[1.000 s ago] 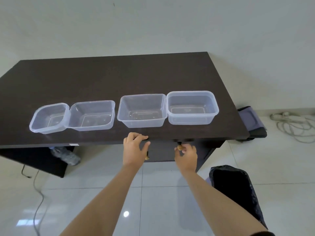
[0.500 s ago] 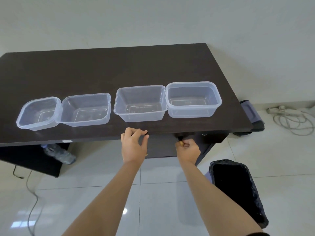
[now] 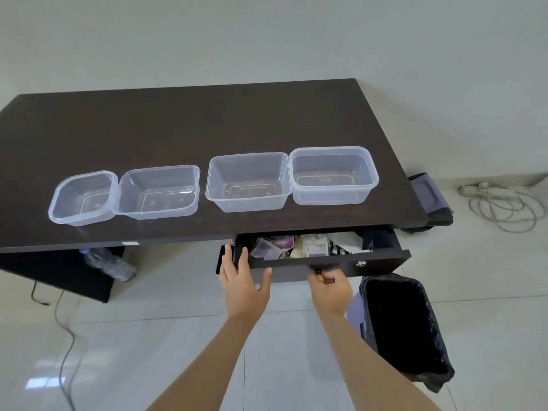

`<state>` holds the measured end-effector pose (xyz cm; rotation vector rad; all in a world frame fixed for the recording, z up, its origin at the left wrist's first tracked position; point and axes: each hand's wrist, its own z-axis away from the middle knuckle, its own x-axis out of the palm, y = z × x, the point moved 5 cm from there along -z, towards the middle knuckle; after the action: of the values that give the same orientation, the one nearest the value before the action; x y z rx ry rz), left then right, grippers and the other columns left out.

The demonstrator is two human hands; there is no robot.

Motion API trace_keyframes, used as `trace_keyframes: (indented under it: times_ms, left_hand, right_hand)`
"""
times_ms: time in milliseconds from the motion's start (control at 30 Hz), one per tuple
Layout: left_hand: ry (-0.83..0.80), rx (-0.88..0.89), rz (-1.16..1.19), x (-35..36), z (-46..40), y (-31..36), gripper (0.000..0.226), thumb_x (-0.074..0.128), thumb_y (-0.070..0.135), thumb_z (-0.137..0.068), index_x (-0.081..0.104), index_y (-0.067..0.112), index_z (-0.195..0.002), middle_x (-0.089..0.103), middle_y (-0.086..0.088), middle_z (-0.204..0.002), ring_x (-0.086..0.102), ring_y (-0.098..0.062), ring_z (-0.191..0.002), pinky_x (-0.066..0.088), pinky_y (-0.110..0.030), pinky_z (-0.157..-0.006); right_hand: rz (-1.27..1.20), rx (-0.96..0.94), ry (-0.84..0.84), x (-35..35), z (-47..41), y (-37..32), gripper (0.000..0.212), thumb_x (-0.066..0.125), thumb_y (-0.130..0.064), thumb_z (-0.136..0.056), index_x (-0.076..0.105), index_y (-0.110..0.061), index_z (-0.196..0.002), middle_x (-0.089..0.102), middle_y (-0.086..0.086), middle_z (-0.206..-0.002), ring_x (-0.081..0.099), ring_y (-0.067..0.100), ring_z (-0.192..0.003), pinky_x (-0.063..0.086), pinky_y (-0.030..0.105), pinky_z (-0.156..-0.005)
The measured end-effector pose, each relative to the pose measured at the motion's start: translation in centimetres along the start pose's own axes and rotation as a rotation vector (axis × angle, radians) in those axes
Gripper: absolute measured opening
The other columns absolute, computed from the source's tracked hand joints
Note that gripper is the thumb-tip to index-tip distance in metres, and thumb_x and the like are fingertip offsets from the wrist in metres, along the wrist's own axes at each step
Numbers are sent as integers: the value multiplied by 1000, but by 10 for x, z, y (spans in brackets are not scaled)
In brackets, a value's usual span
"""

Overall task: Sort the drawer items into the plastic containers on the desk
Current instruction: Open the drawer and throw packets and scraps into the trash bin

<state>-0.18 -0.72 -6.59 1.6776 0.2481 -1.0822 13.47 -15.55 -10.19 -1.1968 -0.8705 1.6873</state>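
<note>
Your right hand (image 3: 329,284) pinches the drawer (image 3: 326,261) knob to pull it out; left hand (image 3: 241,280), fingers relaxed, steadies its left end. Containers (image 3: 247,182) line the table's (image 3: 178,126) front edge.

Hands (image 3: 284,281) at cluttered drawer (image 3: 323,259)

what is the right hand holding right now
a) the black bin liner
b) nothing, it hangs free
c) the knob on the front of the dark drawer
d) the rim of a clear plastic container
c: the right hand is curled round the small knob on the front of the partly open dark wooden drawer, well below the clear plastic containers.
</note>
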Motion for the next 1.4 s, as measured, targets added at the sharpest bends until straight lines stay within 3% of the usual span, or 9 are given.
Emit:
trace_keyframes:
  times_ms: [100,200,400,600,800,933,1033,1167,1400]
  left_hand:
    - [-67,-72,58,2,28,-5,69,55,44,-89,31,14,-146,11,-1,-158,13,-21,-146,32,-36,-109]
    - [-55,-110,128,-3,51,-5,72,57,42,-89,28,10,-147,18,-1,-156,20,-17,-144,29,-27,-109]
    - [-73,-238,205,-11,78,-6,75,57,43,-89,24,9,-148,22,-2,-152,27,-18,-140,34,-31,-110]
    - [-105,-256,208,-16,104,-11,76,60,43,-88,25,9,-147,26,-1,-148,33,-17,-137,32,-22,-102]
    - [-132,-278,199,-21,127,-13,75,60,42,-88,27,8,-146,27,0,-148,33,-16,-137,31,-20,-101]
    - [-138,-294,193,-24,140,-14,76,61,42,-87,29,6,-146,28,-1,-148,33,-17,-136,32,-23,-105]
    - [-161,-292,175,-26,152,-14,76,60,43,-87,28,7,-146,28,-1,-148,32,-17,-137,31,-24,-107]
    - [-175,-295,159,-28,154,-14,76,60,43,-88,27,6,-147,26,-1,-150,30,-17,-139,31,-25,-108]
    - [-214,-291,118,-31,171,-24,75,60,41,-88,28,6,-146,28,-2,-149,32,-18,-138,34,-31,-112]
  right_hand:
    - [-7,11,9,-17,20,19,27,73,0,-70,54,-19,-65,59,1,-62,54,20,-64,38,16,-57]
    - [10,19,-11,-31,34,26,21,73,0,-72,58,-14,-70,59,2,-64,55,20,-64,38,13,-56]
    - [-7,62,12,-52,57,34,16,73,0,-73,61,-11,-72,61,7,-68,55,18,-63,39,3,-52]
    - [-40,137,39,-67,74,47,15,73,0,-73,63,-10,-71,62,5,-65,56,18,-62,40,0,-52]
    - [-54,203,15,-79,89,60,17,74,1,-72,63,-11,-71,61,-2,-64,58,19,-65,42,18,-61]
    - [-44,210,9,-89,98,63,15,73,2,-72,64,-9,-72,61,-4,-62,58,14,-61,40,2,-51]
    - [-1,224,8,-97,105,66,13,74,0,-72,65,-9,-73,61,-7,-62,56,4,-58,39,3,-50]
    - [31,218,-6,-100,107,65,14,75,0,-70,64,-9,-73,60,-7,-60,55,6,-57,39,1,-49]
    - [122,226,-34,-106,116,81,10,76,-3,-72,69,-5,-79,64,2,-67,59,16,-65,49,26,-73]
